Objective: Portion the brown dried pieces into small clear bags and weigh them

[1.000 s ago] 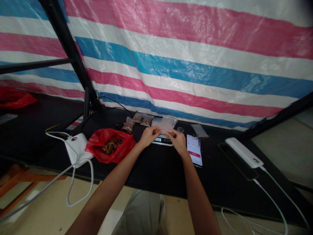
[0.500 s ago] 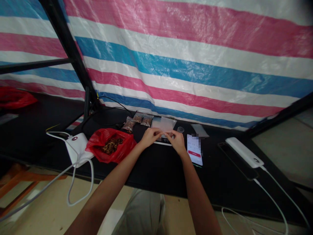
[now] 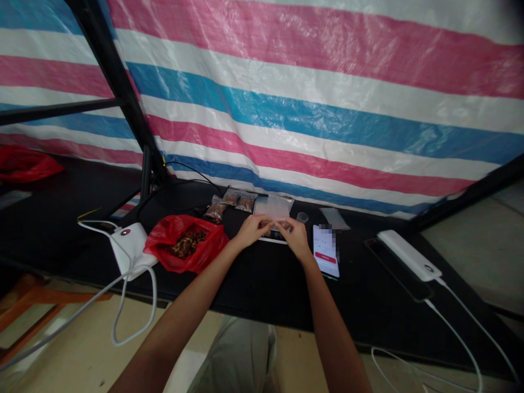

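Observation:
My left hand [image 3: 250,230] and my right hand [image 3: 293,233] meet with thumbs and fingers pinched on a clear plastic bag [image 3: 279,207]. Brownish contents show faintly between the fingers, and the rest of the bag's lower part is hidden. Beneath the hands lies a flat white device like a small scale [image 3: 275,240], mostly covered. To the left, an open red plastic bag [image 3: 159,248] holds many small brown pieces [image 3: 188,244]. Behind my left hand rest several small filled clear bags [image 3: 245,202]. A small clear cup [image 3: 302,217] stands beyond my right hand.
A lit phone [image 3: 326,256] lies right of my right hand, below a flat clear packet [image 3: 334,218]. Further right are a white power bank [image 3: 409,255] and a dark phone [image 3: 397,270] with cables. A white box [image 3: 130,248] with a cable sits left; striped sheeting [image 3: 286,109] hangs behind.
My hands stay together at nearly the same spot, with the right hand shifted very slightly left. The clear bag's upper part has moved slightly; other things have not moved.

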Tool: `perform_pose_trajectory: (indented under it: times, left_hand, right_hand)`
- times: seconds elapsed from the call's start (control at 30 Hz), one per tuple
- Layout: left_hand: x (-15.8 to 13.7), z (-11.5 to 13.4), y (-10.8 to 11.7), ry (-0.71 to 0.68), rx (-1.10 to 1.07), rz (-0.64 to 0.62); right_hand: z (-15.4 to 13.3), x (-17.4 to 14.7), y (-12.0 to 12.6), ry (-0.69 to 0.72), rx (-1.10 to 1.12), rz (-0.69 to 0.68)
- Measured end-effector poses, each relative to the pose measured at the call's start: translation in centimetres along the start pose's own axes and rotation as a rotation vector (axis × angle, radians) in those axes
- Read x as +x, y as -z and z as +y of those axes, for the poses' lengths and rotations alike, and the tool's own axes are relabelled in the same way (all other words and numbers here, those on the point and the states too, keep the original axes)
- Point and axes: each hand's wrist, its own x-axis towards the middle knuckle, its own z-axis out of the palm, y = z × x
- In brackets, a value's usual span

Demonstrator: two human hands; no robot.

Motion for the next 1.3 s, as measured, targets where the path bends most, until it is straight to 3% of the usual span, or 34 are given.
perform_pose_trajectory:
  times: [0.37,0.63,0.73,1.07,1.3]
  left_hand:
    - [0.0,0.2,0.0,-0.033,0.027,-0.023]
    - [0.4,-0.3,-0.2,0.035,-0.019,0.11]
    - [0.4,-0.5,-0.4,0.017,-0.027,0.099]
    - [0.5,-0.5,-0.3,0.014,-0.109,0.044]
    - [0.5,-0.5,-0.4,0.012,-0.124,0.049]
  right_hand:
    - [0.2,0.0,-0.1,0.016,0.031,0.023]
    - [0.2,0.3,-0.1,-0.106,0.2,0.094]
    - [0.3,0.3,-0.1,-0.141,0.273,0.088]
    - [0.9,0.5,-0.2,-0.207,0.219,0.144]
    - [0.8,0.7,0.0,-0.244,0.382,0.112]
